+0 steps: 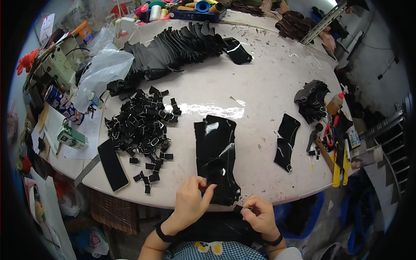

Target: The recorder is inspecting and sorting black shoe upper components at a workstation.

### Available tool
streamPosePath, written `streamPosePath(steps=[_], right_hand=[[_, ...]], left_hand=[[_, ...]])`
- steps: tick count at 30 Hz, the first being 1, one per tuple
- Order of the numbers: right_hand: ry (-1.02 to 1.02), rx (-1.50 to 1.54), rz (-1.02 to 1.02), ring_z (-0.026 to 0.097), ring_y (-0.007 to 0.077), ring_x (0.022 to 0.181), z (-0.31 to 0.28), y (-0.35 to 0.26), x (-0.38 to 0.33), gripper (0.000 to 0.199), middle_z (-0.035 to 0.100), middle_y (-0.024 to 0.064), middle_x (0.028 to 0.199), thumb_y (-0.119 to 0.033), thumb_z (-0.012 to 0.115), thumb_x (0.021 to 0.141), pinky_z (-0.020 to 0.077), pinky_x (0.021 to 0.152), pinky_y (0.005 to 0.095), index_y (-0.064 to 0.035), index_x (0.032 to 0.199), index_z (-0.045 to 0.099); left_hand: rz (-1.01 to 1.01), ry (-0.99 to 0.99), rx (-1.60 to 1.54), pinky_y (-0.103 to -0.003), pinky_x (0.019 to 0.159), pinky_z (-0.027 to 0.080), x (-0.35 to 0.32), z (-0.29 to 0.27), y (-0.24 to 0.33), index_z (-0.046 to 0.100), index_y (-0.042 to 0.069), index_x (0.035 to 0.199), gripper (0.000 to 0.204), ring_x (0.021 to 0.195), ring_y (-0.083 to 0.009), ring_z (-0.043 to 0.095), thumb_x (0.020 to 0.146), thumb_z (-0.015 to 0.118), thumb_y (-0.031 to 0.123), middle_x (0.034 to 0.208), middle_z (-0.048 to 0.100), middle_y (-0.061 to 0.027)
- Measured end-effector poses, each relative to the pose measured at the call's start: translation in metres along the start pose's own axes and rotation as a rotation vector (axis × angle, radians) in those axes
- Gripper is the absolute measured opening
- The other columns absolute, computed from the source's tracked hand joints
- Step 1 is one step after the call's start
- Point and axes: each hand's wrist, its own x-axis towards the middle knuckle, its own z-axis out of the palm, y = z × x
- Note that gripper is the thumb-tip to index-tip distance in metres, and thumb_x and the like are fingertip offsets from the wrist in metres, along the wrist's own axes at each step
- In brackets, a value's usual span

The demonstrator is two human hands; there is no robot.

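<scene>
A stack of black shiny leather pieces (216, 147) lies near the table's front edge, in front of me. My left hand (190, 201) is at its lower left side, thumb and curled fingers closed about the edge of the upper leather piece. Just off the lower right corner, my right hand (261, 217) pinches a small black buckle strap (239, 209) with a bit of metal showing at the fingertips. To the left is a heap of similar small black straps with metal buckles (141, 125). Two joined black leather pieces (286, 141) lie to the right.
A long row of overlapping black leather pieces (173, 50) runs across the back left. A phone (113, 164) and a metal ruler (86, 171) lie at front left. At the right are a hammer (315, 134), yellow-handled tool (340, 169) and leather bundle (313, 102). Thread spools (155, 13) stand behind.
</scene>
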Motion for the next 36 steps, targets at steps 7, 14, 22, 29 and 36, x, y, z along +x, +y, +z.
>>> streamPosePath(steps=[7, 14, 22, 29, 36], right_hand=[[0.035, 0.025, -0.176, 0.047, 0.0081, 0.058, 0.007, 0.003, 0.002, 0.007, 0.055, 0.0051, 0.075, -0.005, 0.062, 0.075, 0.0388, 0.054, 0.0203, -0.0009, 0.075, 0.056], [0.034, 0.224, 0.010, 0.051, 0.0084, 0.063, 0.020, 0.012, 0.013, 0.007, 0.052, 0.0094, 0.090, -0.002, 0.060, 0.076, 0.0443, 0.057, 0.0193, 0.0007, 0.080, 0.055], [0.047, -0.013, -0.111, 0.054, 0.0119, 0.064, 0.018, 0.015, 0.008, 0.007, 0.056, 0.0087, 0.081, -0.004, 0.060, 0.074, 0.0437, 0.056, 0.0222, 0.0005, 0.077, 0.055], [0.096, -0.072, -0.124, 0.054, 0.0136, 0.063, 0.017, 0.014, 0.006, 0.007, 0.058, 0.0103, 0.082, -0.005, 0.060, 0.073, 0.0433, 0.057, 0.0237, -0.0001, 0.075, 0.056], [0.112, -0.128, -0.193, 0.054, 0.0126, 0.062, 0.018, 0.015, 0.011, 0.010, 0.059, 0.0099, 0.081, -0.004, 0.063, 0.071, 0.0434, 0.056, 0.0230, -0.0001, 0.075, 0.056]], left_hand=[[-0.288, -0.121, -1.021, -0.028, 0.060, 0.054, -0.008, -0.005, 0.000, 0.023, 0.003, 0.090, 0.020, 0.068, -0.0204, 0.062, 0.091, 0.042, 0.007, 0.083, 0.055, -0.0164], [-0.590, -0.203, -1.258, -0.028, 0.069, 0.053, -0.013, 0.000, 0.004, 0.031, -0.001, 0.102, 0.024, 0.089, -0.0199, 0.059, 0.087, 0.049, 0.003, 0.089, 0.058, -0.0120], [-0.464, -0.521, -1.003, -0.023, 0.073, 0.047, -0.011, -0.006, 0.000, 0.061, -0.003, 0.096, 0.021, 0.082, -0.0112, 0.059, 0.077, 0.065, 0.006, 0.090, 0.063, -0.0076], [-0.429, -0.464, -1.037, -0.024, 0.075, 0.048, -0.012, 0.000, 0.005, 0.060, -0.004, 0.097, 0.022, 0.083, -0.0120, 0.059, 0.076, 0.064, 0.004, 0.092, 0.063, -0.0085], [-0.388, -0.336, -1.011, -0.024, 0.074, 0.050, -0.016, 0.006, 0.009, 0.060, -0.006, 0.095, 0.022, 0.081, -0.0122, 0.060, 0.075, 0.064, 0.002, 0.091, 0.064, -0.0093]])
